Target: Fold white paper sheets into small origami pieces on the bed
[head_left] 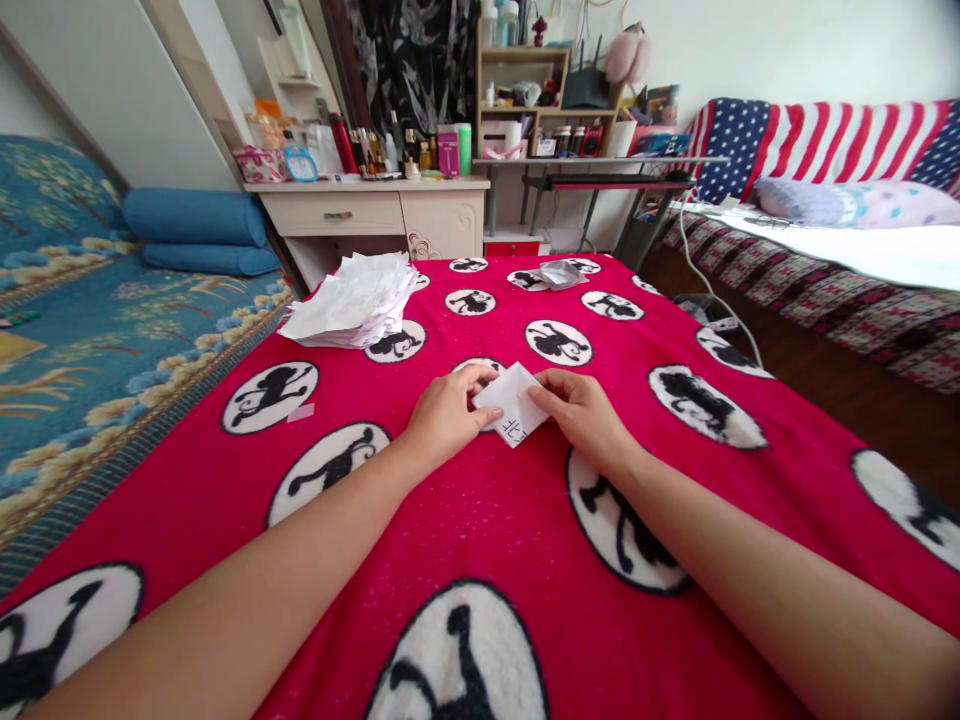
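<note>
A small folded white paper [514,404] with dark print on its near corner lies on the red blanket [495,520] with black-and-white round animal patches. My left hand [446,415] pinches the paper's left edge with curled fingers. My right hand [581,412] grips its right edge, thumb on top. Both forearms reach forward over the blanket.
A loose stack of white papers [356,302] sits at the blanket's far left. A crumpled grey-white piece [559,273] lies at the far edge. Beyond stand a dresser [375,215] with bottles, a shelf and a desk. A blue patterned bed [90,330] lies left, a sofa [825,230] right.
</note>
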A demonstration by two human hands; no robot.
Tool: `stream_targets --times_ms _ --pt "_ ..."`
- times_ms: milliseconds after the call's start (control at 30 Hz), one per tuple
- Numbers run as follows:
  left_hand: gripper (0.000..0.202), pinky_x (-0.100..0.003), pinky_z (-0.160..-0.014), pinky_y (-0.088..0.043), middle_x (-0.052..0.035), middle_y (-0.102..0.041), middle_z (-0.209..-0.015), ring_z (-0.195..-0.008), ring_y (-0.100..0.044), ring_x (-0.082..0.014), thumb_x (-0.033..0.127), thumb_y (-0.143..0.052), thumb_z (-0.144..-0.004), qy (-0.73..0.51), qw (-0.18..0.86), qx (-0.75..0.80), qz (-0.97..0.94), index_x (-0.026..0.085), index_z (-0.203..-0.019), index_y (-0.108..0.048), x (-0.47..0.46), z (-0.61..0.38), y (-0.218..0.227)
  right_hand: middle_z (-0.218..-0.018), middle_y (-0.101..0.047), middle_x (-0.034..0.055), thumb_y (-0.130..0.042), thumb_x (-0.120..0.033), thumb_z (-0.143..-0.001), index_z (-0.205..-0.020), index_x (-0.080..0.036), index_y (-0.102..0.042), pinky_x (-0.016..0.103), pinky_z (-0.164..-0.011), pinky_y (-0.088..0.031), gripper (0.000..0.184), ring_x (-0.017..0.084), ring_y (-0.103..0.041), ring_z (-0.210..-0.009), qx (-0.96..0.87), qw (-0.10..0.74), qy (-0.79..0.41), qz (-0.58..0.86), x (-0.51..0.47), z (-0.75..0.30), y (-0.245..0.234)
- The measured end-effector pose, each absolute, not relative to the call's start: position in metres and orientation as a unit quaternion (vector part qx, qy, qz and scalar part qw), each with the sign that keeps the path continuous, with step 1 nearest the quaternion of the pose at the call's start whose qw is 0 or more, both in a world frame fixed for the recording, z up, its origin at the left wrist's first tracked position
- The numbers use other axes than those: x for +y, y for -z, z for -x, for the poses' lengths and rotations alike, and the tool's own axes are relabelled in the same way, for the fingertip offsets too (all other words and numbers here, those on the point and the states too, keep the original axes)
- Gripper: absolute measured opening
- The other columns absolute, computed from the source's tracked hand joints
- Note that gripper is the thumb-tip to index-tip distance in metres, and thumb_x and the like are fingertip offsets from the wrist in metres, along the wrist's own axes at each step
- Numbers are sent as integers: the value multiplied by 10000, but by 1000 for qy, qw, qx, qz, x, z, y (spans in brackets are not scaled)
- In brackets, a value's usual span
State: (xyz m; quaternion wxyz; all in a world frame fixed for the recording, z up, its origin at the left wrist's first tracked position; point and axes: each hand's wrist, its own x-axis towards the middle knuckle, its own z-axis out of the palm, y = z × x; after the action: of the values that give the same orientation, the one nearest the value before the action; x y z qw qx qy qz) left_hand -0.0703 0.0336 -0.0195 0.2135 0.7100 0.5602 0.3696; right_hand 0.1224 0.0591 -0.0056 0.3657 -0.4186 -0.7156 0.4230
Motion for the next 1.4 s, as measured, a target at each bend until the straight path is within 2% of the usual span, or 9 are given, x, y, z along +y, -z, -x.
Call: stream_targets --times_ms 133,300,433,533,700,867,1033,1200,1400 --pt "561 -261 -695 -485 -11 -649 -932 -756 -607 -144 142 -739 -647 -404 186 533 -719 236 -1168 -552 33 68 18 -686 -619 17 -532 -340 -804 -815 -140 -664 233 -529 -389 240 135 -518 -603 -721 358 -406 433 60 -123 5" --pt "311 -272 -745 -481 -34 -640 -1000 -888 -605 -173 115 -694 -696 -371 152 498 -769 219 -989 -679 33 69 15 -677 -611 12 -555 -369 -796 -813 -136 -678 229 -518 -358 264 130 -505 -601 -743 346 -368 439 62 -123 4" --pt "297 -279 -741 -486 -50 -648 -990 -890 -608 -179 113 -684 -707 -368 158 494 -772 202 -990 -699 34 69 15 -652 -616 18 -588 -431 -784 -753 -135 -671 231 -495 -329 308 123 -487 -571 -756 337 -311 467 66 -120 4" --pt "387 -255 -699 -492 -37 -659 -964 -832 -622 -159 101 -704 -672 -402 209 497 -740 198 -1044 -657 36 69 17 -654 -627 14 -630 -367 -751 -743 -139 -664 230 -507 -344 231 122 -500 -570 -752 344 -304 474 68 -118 5" --pt "552 -204 -584 -469 2 -651 -790 -658 -609 -116 103 -707 -643 -439 333 499 -669 157 -1171 -558 40 71 18 -670 -649 14 -636 -311 -734 -746 -141 -666 229 -526 -386 173 122 -516 -566 -733 369 -362 442 68 -118 6" --pt "290 -218 -623 -458 -23 -693 -853 -701 -603 -124 140 -708 -647 -409 290 518 -693 140 -936 -709 41 72 13 -720 -683 14 -650 -283 -721 -795 -165 -702 233 -567 -420 148 139 -559 -616 -751 356 -327 449 70 -120 12" --pt "130 -213 -599 -441 -16 -679 -761 -662 -591 -120 117 -654 -668 -411 255 519 -705 137 -780 -718 41 73 12 -749 -692 13 -624 -184 -699 -804 -186 -715 235 -595 -444 139 153 -594 -668 -766 356 -302 441 69 -123 15" --pt "175 -196 -601 -437 -28 -663 -767 -676 -594 -109 34 -584 -658 -417 243 481 -732 133 -729 -710 41 77 16 -830 -693 22 -501 -27 -637 -776 -193 -727 231 -652 -453 313 150 -616 -742 -812 350 -272 381 62 -126 12" --pt "229 -189 -579 -408 -26 -647 -760 -650 -562 -92 7 -538 -661 -397 218 449 -770 138 -730 -712 40 82 15 -839 -687 29 -479 -12 -612 -756 -186 -715 236 -661 -458 327 152 -620 -745 -826 341 -264 364 57 -126 12"
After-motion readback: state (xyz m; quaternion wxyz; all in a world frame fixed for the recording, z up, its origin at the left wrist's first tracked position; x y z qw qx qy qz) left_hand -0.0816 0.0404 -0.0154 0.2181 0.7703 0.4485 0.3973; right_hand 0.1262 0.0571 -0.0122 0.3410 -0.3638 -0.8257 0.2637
